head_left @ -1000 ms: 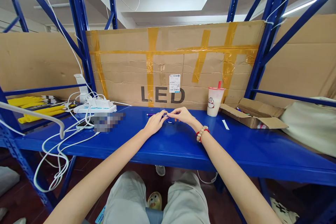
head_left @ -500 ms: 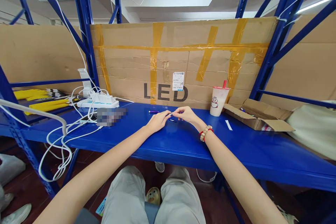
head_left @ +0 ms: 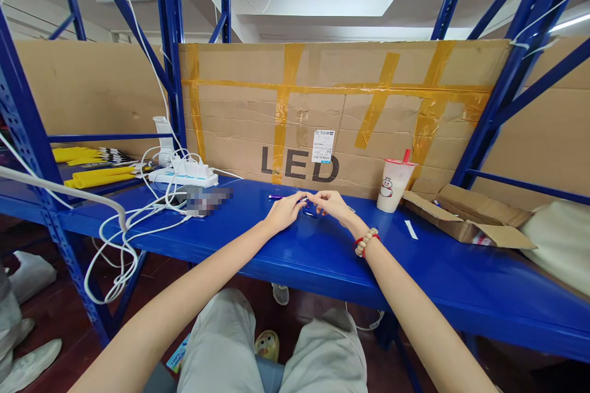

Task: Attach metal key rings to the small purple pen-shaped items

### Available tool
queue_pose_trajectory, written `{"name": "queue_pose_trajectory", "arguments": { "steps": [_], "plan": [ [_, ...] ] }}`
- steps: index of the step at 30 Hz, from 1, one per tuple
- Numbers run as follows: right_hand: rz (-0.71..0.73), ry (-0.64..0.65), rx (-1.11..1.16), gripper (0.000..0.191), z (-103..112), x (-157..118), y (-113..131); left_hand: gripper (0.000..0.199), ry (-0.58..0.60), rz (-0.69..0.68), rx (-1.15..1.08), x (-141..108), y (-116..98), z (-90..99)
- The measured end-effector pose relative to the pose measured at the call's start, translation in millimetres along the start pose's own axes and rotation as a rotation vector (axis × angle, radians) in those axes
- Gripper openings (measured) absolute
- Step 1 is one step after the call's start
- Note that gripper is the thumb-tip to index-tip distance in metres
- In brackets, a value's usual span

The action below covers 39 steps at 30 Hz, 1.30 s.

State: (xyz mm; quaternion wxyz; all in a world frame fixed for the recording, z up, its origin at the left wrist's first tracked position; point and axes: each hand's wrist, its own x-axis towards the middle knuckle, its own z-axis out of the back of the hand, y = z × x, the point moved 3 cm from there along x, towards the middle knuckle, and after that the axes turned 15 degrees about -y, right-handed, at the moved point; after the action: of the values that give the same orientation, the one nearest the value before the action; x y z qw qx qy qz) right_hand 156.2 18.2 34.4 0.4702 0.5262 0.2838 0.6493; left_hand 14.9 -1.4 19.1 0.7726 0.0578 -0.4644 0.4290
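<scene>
"Room?"
"Blue shelf [head_left: 235,215] opens toward four and eight o'clock from the hands; cardboard [head_left: 239,116] at twelve, front edge [head_left: 313,285] at six."
"Grip?"
"Left hand [head_left: 284,214], right hand [head_left: 332,206]: fingertips pinched together on a small piece [head_left: 304,199] (mostly hidden, hard to identify); blue pen-like part [head_left: 309,213] just below, six o'clock."

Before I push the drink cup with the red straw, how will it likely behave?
The drink cup may tip, being tall and narrower at its base. On the smooth, shiny blue shelf, it could also slide. Its fill level is unclear.
</scene>
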Motion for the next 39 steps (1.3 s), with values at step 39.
{"name": "queue_pose_trajectory", "arguments": {
  "steps": [39],
  "plan": [
    [0.176,0.058,-0.077,0.040,12,11,-9,0.030,0.156,0.011,0.052,-1,-1,-2.9]
  ]
}}
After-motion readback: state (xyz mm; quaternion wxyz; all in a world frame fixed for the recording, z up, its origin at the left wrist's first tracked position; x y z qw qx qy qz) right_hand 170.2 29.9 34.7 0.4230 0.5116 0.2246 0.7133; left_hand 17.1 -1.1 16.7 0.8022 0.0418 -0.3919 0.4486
